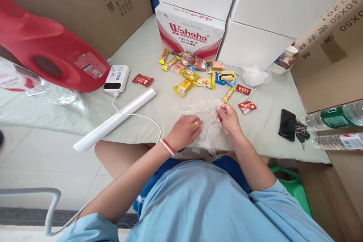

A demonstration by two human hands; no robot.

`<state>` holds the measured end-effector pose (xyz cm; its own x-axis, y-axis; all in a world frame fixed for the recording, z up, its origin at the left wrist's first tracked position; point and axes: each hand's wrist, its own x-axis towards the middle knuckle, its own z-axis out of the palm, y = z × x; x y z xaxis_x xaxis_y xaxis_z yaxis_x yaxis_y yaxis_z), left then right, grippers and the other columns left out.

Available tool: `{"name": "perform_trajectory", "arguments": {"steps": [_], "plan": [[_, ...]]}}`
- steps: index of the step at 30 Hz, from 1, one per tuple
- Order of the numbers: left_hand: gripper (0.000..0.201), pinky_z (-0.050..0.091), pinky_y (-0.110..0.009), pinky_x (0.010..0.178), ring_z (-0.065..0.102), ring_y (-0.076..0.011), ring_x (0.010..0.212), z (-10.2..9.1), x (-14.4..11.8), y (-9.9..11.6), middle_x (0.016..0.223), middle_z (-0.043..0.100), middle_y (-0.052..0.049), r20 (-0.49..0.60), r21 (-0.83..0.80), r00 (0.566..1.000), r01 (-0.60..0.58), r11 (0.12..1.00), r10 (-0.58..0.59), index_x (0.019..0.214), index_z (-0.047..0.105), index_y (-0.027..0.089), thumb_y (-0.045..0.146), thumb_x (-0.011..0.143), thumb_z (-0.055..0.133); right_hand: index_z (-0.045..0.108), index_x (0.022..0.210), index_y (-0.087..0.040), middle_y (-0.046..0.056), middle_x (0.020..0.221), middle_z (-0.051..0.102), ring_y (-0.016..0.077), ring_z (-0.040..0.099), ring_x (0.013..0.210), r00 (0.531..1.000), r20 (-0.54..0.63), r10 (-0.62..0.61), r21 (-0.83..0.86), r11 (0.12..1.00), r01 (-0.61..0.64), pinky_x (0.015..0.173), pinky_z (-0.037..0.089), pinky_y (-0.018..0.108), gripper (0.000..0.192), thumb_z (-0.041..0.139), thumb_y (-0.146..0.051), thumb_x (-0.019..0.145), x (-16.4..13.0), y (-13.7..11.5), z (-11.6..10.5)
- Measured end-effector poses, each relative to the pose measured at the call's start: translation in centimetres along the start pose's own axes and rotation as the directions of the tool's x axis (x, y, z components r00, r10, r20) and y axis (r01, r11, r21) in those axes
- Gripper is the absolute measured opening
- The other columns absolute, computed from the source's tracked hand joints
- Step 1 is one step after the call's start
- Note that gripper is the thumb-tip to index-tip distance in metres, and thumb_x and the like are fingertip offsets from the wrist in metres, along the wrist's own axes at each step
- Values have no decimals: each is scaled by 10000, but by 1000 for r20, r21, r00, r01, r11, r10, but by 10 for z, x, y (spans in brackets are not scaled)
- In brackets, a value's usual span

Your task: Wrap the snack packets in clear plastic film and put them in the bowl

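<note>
A thin clear plastic bag lies crumpled at the table's near edge, between my hands. My right hand pinches its right side between thumb and fingers. My left hand, wearing a ring and a red-and-white bracelet, curls over the bag's left side, its fingertips partly hidden against the film. Just beyond the bag are several wrapped snacks: a yellow packet, a yellow stick packet, a red packet and a brown packet among them.
A white roll and a cabled power bank lie left, beside a big red jug. Behind the snacks stands a Wahaha carton. A phone, keys and water bottles are at right.
</note>
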<state>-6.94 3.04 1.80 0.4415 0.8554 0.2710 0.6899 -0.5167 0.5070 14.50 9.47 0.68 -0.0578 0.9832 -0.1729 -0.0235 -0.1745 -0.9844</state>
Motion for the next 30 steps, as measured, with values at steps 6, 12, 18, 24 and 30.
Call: {"name": "perform_trajectory", "arguments": {"steps": [6, 12, 18, 24, 30], "plan": [[228, 484, -447, 943, 642, -253, 1084, 5, -28, -49, 1035, 741, -61, 188, -35, 982, -7, 999, 14, 700, 612, 203, 2, 715, 506, 497, 839, -245, -52, 650, 566, 117, 465, 475, 994, -42, 104, -375, 920, -112, 427, 364, 231, 296, 667, -488, 833, 33, 2, -54], [230, 541, -383, 982, 650, -211, 1161, -1, -32, -65, 1191, 688, -63, 17, -229, 984, 174, 958, -175, 684, 528, 212, 1, 674, 436, 649, 960, -193, 96, 944, 672, 248, 650, 847, 988, -97, -117, -744, 668, 6, 777, 551, 388, 122, 644, -249, 852, 44, -14, -70], [197, 521, -452, 1085, 631, -250, 1271, 18, -32, -54, 1406, 571, -150, -199, -194, 926, 282, 940, -319, 1082, 606, 194, 192, 927, 483, 661, 1339, -229, 151, 1474, 574, 318, 508, 1386, 731, 624, -276, -667, 300, 682, 1153, 441, 532, 361, 553, -335, 1011, 0, -8, -34], [480, 364, -611, 1202, 388, -391, 1522, 24, -50, -53, 1667, 380, -170, -95, 229, 962, 270, 935, -255, 1467, 550, 214, 352, 1009, 514, 625, 1441, -262, 116, 1600, 496, 301, 467, 1471, 659, 751, 38, -623, 371, 688, 1197, 409, 536, 440, 576, -289, 1004, 1, 2, -65], [470, 272, -645, 1229, 411, -337, 1521, 22, -53, -47, 1623, 477, -100, -4, 342, 975, 210, 916, -222, 1499, 544, 262, 349, 1049, 440, 729, 1265, -207, 117, 1279, 727, 288, 668, 1185, 781, 622, -54, -738, 293, 608, 1074, 505, 462, 343, 520, -315, 1014, 89, -39, -44]]}}
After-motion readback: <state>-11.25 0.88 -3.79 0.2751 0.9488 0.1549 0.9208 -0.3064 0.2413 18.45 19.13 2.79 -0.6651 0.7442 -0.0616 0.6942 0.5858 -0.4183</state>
